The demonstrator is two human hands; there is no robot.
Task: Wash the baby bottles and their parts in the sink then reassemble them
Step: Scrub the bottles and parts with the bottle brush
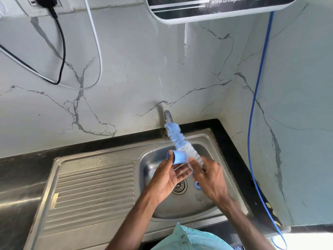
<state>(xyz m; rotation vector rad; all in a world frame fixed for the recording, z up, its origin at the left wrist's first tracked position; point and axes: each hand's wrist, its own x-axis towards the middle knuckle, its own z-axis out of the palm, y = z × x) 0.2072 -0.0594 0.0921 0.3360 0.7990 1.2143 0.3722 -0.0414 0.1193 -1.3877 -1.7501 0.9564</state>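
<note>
In the head view, both hands hover above the basin of the steel sink (207, 141). The left hand (166, 178) lies palm up with its fingers half curled, and its thumb and fingertips pinch a small blue bottle cap (178, 157), whose open end faces left. The right hand (210, 177) has its fingers curled round the lower part of a bottle brush (177, 137). The brush's blue and white bristles slant up and away towards the tap (168, 117), passing just behind the cap. The blue ring at the handle's end (197, 186) hangs below the right hand, near the drain (179, 187). A pale object lies in the basin under the left hand, too hidden to identify. A blue hose (252, 112) runs down the right wall.
</note>
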